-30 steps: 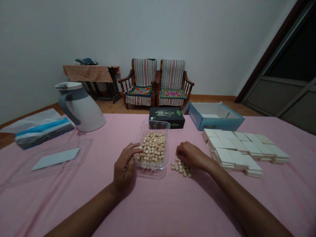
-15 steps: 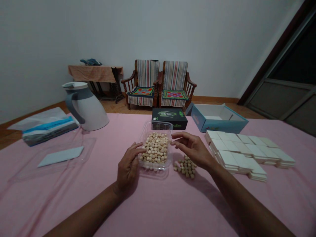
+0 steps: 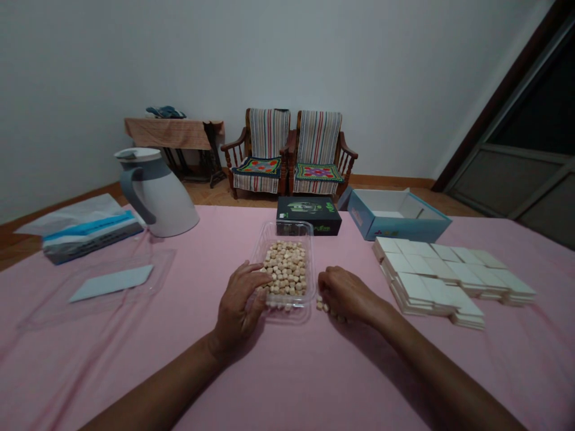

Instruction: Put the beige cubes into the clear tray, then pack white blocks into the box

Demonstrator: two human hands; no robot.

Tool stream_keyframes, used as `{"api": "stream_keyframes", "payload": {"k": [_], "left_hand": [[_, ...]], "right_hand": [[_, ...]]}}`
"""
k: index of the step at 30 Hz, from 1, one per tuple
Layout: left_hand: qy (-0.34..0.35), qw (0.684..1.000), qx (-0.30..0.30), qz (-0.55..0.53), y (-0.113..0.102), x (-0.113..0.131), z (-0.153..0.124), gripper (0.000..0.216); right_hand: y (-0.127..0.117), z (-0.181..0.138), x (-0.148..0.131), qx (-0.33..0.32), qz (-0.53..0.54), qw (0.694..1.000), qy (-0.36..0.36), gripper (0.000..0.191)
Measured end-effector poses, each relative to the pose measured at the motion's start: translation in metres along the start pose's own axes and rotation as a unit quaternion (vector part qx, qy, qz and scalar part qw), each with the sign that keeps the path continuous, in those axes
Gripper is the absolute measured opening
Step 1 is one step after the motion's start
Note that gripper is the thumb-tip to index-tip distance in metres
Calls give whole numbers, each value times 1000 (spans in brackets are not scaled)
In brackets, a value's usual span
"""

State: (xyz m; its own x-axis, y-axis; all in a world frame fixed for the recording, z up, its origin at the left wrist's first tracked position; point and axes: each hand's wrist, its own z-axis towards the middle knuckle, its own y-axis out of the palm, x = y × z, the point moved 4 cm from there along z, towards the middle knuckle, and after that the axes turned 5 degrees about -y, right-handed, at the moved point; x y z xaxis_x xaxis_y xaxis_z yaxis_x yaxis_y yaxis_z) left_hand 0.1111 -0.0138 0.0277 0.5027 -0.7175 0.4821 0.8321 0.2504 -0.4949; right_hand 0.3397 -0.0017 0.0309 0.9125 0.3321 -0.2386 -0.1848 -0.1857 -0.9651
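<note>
A clear plastic tray (image 3: 311,242) stands in the middle, filled with small, rounded, wood-coloured pieces (image 3: 287,266) that look like beads or little cubes. My left hand (image 3: 240,302) rests against the tray's left side. Its fingers stretch over the rim towards the pieces, with the thumb apart. To the right of the tray, my right hand (image 3: 345,293) reaches down onto a small loose pile of the same pieces (image 3: 320,305). Its fingers are curled together, and most of the pile lies hidden under it. What is between those fingertips cannot be seen.
Behind the tray lies a black box (image 3: 308,215), with an open blue box (image 3: 399,218) beside it. Stacked pale square tiles (image 3: 442,278) stand at right. On the left are a grey-white jug (image 3: 164,200), a tissue pack (image 3: 92,236) and a clear lid (image 3: 164,269) with a white slip (image 3: 112,282).
My right hand has dropped from beside the tray's right rim onto the loose pile, and its fingers have curled in. My left hand has shifted slightly right, further over the rim.
</note>
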Motion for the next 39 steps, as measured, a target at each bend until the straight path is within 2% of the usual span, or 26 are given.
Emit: {"api": "stream_keyframes", "payload": {"k": [4, 7, 10, 14, 16, 18, 21, 23, 25, 30, 35, 39], "left_hand": [[-17, 999, 10, -29, 0, 1, 0, 26], [-36, 998, 23, -55, 0, 3, 0, 29], [-53, 996, 37, -62, -1, 5, 1, 29], [-68, 995, 42, -60, -2, 5, 2, 29], [-74, 994, 42, -60, -1, 3, 2, 29], [-77, 994, 41, -61, -1, 2, 1, 28], [-78, 994, 42, -63, 0, 0, 1, 28], [-79, 994, 43, -63, 0, -1, 0, 28], [-77, 994, 42, -58, 0, -2, 0, 28], [-67, 996, 40, -38, 0, -4, 0, 28], [-58, 997, 33, -30, 0, -3, 0, 28], [-48, 998, 40, -33, 0, -3, -1, 26]], "right_hand": [[-3, 2, 9, 48, 22, 999, -3, 16], [-21, 0, 15, 150, 99, 984, -13, 11], [-37, -3, 8, 245, 230, 941, -49, 12], [-43, -5, -4, 285, 383, 874, -94, 20], [-42, -5, -4, 282, 379, 877, -87, 17], [-40, -5, 1, 252, 320, 911, -66, 13], [-27, -5, 6, 144, 201, 967, -65, 16], [-15, -5, 5, 73, 145, 984, -74, 19], [-5, -5, 1, 30, 113, 990, -75, 17], [8, 0, -8, 9, 94, 993, -73, 13], [18, 4, -2, 9, 113, 991, -74, 13], [8, 1, 9, 46, 117, 990, -66, 16]]}}
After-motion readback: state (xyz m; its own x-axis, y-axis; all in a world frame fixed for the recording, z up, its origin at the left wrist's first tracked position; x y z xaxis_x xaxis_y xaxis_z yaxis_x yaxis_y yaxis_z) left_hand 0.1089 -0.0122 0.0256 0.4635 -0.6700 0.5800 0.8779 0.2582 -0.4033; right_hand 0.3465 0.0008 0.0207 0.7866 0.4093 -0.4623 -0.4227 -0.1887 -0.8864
